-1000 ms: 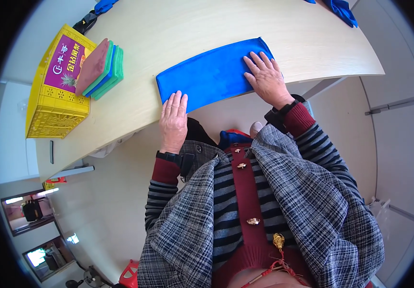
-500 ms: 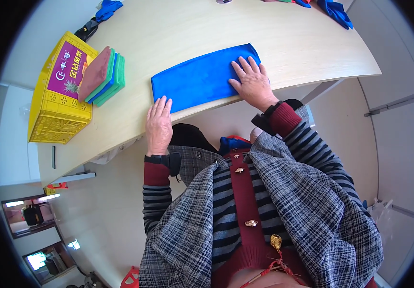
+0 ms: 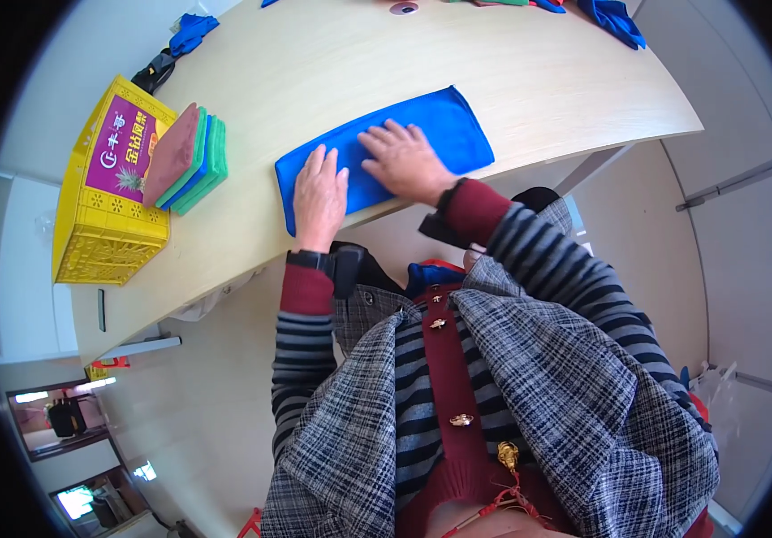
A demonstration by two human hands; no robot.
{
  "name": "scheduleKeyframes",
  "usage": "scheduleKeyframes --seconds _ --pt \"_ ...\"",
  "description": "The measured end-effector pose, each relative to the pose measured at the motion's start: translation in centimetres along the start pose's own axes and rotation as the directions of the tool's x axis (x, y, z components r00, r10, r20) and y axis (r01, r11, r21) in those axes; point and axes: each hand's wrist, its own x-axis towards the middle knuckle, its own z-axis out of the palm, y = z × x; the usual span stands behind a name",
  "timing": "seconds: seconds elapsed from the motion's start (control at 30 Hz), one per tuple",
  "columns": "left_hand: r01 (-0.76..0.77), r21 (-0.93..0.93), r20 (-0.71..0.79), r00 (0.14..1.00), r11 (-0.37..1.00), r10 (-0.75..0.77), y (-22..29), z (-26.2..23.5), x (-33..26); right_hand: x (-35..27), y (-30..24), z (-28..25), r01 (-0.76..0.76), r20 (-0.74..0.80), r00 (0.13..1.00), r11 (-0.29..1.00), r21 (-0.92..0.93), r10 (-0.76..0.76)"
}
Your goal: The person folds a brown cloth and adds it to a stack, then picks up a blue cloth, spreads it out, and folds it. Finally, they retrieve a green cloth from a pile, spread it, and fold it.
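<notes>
We find the left hand [image 3: 320, 202] palm-down on the blue cloth [image 3: 448, 133], fingers extended; the right hand [image 3: 408, 164], blurred, likewise unclenched over its middle.

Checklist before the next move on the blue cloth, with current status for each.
1. Blue cloth spread out on the table: ok.
2. Cloth set well in from the table's near edge: not ok; its near side lies close along that edge.
3. Left hand placed on the cloth: ok, over its left part, fingers extended.
4. Right hand pressing the cloth: cannot tell; it is over the middle, but contact is unclear.
5. Stack of folded cloths apart from the blue cloth: ok, it is off to the left beside the yellow crate.
6. Underside of the blue cloth smooth: cannot tell, hidden.
</notes>
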Motion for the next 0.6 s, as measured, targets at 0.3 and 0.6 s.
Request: scheduleKeyframes --seconds 0.3,0.6 --pt "0.168 0.245 0.144 0.968 0.955 -0.208 -1.4 1.9 0.3 0.7 7.5 0.5 -0.121 0.013 0.992 0.982 -0.142 0.124" --pt "0.344 0.216 0.117 0.92 0.914 -0.373 -4.3 1.3 -0.5 0.5 12.5 -0.4 -0.265 0.025 0.962 0.953 -0.147 0.271"
